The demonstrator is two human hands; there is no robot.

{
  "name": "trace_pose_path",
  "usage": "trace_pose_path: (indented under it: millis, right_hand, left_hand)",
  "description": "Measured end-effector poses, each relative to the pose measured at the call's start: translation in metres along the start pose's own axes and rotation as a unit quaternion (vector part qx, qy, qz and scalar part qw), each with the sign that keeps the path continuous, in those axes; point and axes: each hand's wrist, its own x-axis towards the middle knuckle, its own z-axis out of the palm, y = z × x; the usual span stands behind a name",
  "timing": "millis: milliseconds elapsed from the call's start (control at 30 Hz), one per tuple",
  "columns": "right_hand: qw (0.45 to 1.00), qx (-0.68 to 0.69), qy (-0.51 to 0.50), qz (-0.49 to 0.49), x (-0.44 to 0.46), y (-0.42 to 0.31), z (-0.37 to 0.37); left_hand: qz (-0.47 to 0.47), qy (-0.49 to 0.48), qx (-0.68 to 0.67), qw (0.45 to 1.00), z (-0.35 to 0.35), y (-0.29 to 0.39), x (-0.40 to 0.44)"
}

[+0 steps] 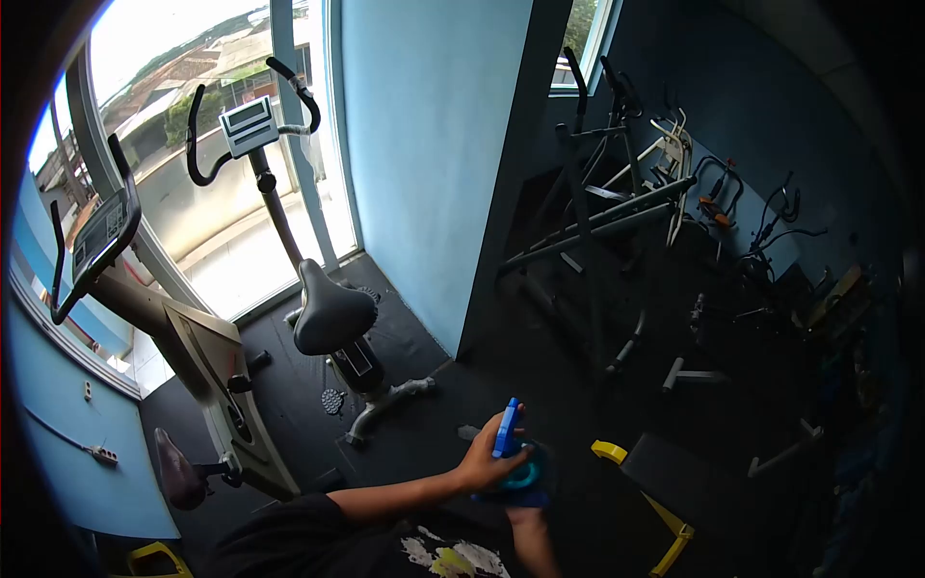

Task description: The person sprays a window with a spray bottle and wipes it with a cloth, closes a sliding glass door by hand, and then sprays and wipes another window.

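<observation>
My left hand (485, 462) is wrapped round a blue object that looks like a spray bottle (508, 424), its bright blue top sticking up above the fingers. Just below it are a teal, rounded part (524, 472) and a darker blue piece (520, 498), both dim and blurred, so I cannot tell whether they belong to the bottle or to a cloth. Against this blue piece, from below, comes my right hand (526, 518); only its wrist side shows, and its fingers are hidden.
An exercise bike (335, 313) and a beige bike (217, 371) stand at the left by the glass doors. A bench with yellow ends (609, 450) is close on my right. Beyond it are a steel frame machine (597, 231) and more equipment. A blue wall (424, 164) juts between.
</observation>
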Motion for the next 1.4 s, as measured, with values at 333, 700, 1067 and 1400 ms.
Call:
trace_pose_path:
  millis: [333, 700, 1067, 1400]
  right_hand:
    - [0.953, -0.193, -0.164, 0.166, 0.207, -0.174, 0.030]
    - [0.921, -0.220, -0.302, 0.110, 0.436, -0.227, 0.025]
    - [0.893, -0.157, -0.402, 0.129, 0.650, -0.293, 0.091]
    - [0.707, -0.453, -0.534, -0.101, 0.847, -0.349, 0.176]
  left_hand:
    - [-0.012, 0.141, -0.092, 0.986, 0.048, -0.038, 0.195]
    - [-0.036, 0.225, -0.062, 0.972, 0.002, -0.074, 0.367]
    - [-0.054, 0.186, -0.045, 0.980, -0.004, -0.094, 0.555]
    - [0.036, 0.367, 0.054, 0.928, -0.035, -0.082, 0.741]
